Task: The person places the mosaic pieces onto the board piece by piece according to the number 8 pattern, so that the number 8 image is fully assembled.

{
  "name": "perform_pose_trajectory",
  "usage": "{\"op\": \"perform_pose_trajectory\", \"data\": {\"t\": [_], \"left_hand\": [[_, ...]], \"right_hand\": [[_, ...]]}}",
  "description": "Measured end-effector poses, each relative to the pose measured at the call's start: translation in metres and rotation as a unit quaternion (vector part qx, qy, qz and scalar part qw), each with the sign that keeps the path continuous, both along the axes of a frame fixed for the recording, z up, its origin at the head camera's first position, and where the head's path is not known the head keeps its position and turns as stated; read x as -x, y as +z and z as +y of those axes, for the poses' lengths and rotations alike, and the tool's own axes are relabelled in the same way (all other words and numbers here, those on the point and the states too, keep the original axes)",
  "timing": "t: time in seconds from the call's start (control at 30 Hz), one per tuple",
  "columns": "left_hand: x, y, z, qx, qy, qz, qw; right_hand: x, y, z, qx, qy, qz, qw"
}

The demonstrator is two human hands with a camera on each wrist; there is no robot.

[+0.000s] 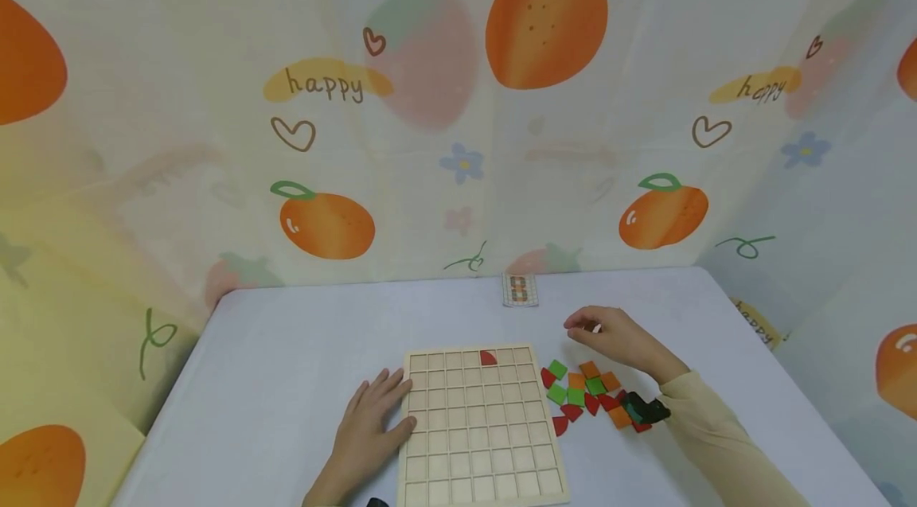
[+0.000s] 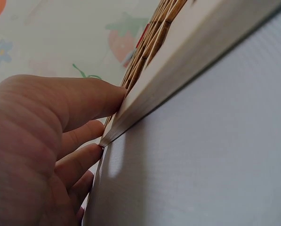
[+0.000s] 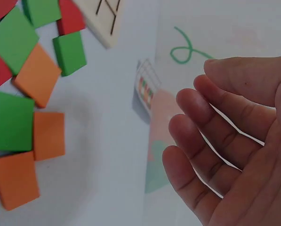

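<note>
A pale wooden grid board (image 1: 458,415) lies on the white table, with one red quarter-round tile (image 1: 488,358) in a top-row cell. My left hand (image 1: 371,421) rests at the board's left edge, fingers spread; in the left wrist view the thumb (image 2: 95,96) touches the rim and the fingertips meet its side. Over the table, beyond the loose tiles, my right hand (image 1: 609,332) hovers with loosely bent fingers. Nothing shows between that hand's thumb and fingers (image 3: 192,129) in the right wrist view. Green tiles (image 3: 13,121), orange tiles (image 3: 15,181) and red tiles lie below it.
A small patterned card (image 1: 519,290) stands near the table's back edge. The loose tiles, some square and some quarter-round, form a pile right of the board. A black-and-green object (image 1: 645,408) is at the right wrist. Fruit-printed cloth (image 1: 430,173) hangs behind the table.
</note>
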State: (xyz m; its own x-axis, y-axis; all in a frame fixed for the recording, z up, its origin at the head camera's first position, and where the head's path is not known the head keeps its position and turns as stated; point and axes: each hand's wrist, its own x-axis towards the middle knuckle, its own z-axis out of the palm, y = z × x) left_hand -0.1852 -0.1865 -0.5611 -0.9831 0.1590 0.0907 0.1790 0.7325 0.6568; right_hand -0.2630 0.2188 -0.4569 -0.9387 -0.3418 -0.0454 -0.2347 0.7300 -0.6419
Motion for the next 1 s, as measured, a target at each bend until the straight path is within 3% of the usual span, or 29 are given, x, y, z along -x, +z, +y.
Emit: {"op": "perform_pose_trajectory", "data": {"t": [0.2, 0.63, 1.0], "left_hand": [[0.000, 0.000, 0.000, 0.003, -0.005, 0.002, 1.0000], [0.000, 0.004, 0.000, 0.003, -0.006, 0.001, 1.0000], [0.000, 0.001, 0.000, 0.001, -0.009, 0.015, 0.9999]], "right_hand": [[-0.004, -0.013, 0.009, -0.009, -0.015, -0.022, 0.9996], [-0.018, -0.032, 0.015, -0.007, -0.068, -0.113, 0.9913], [-0.021, -0.044, 0.021, -0.037, -0.040, -0.086, 0.9948]]}}
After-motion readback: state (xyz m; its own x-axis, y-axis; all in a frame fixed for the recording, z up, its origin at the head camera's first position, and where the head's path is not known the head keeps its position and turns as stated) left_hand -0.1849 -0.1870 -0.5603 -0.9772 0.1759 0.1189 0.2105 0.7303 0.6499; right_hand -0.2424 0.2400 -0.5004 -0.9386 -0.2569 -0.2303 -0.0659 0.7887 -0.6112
